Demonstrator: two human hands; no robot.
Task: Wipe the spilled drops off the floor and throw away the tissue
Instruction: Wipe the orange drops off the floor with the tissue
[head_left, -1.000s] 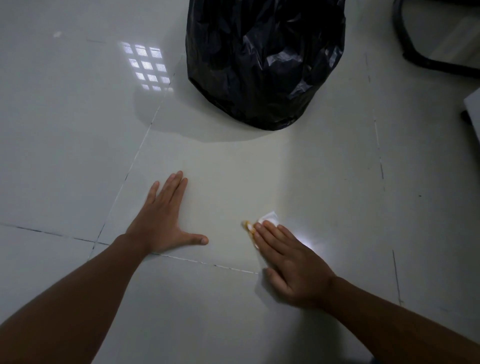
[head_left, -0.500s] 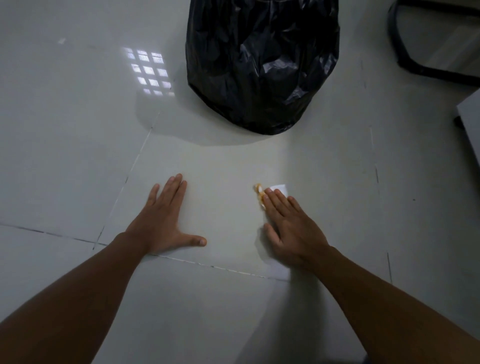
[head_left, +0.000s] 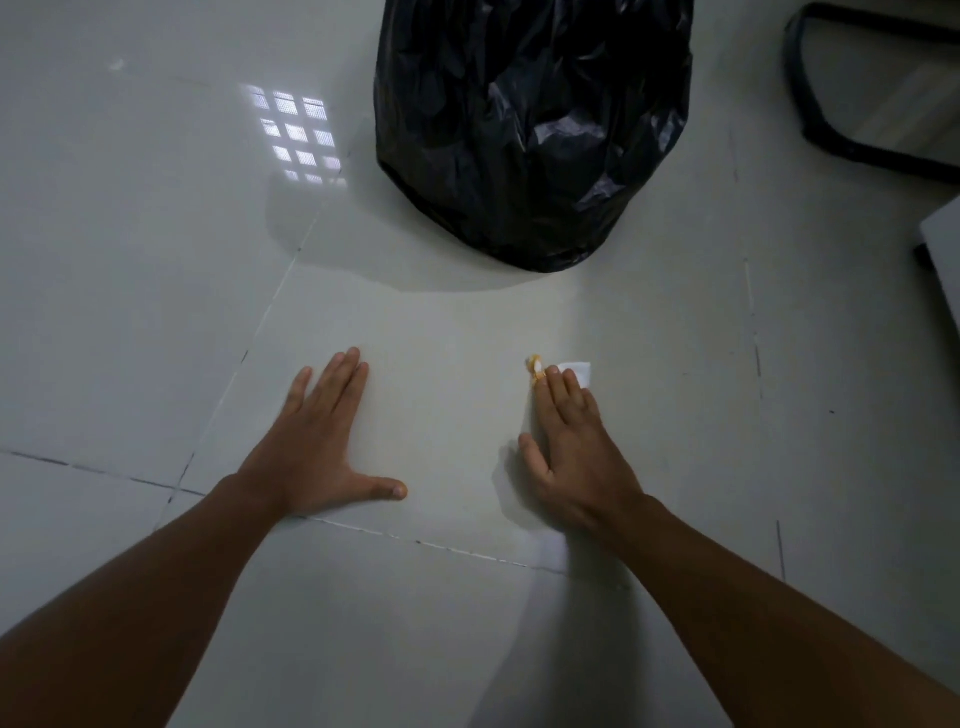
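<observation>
A white tissue (head_left: 581, 370) with an orange-stained edge lies flat on the pale tiled floor (head_left: 452, 395). My right hand (head_left: 576, 457) presses down on it, fingers together, and only the tissue's far corner shows past the fingertips. My left hand (head_left: 317, 447) rests flat on the floor to the left, palm down with the thumb spread and nothing in it. A black bin bag (head_left: 535, 124) stands on the floor straight beyond both hands. No separate drops are visible on the tiles.
A black curved chair base (head_left: 831, 124) sits at the far right. A white furniture edge (head_left: 943, 244) juts in at the right border. Dark grout lines cross the tiles near my hands, and a window reflection shines at the upper left.
My right hand has slid the tissue forward along the floor, away from me and toward the bin bag. My left hand has stayed planted in the same spot.
</observation>
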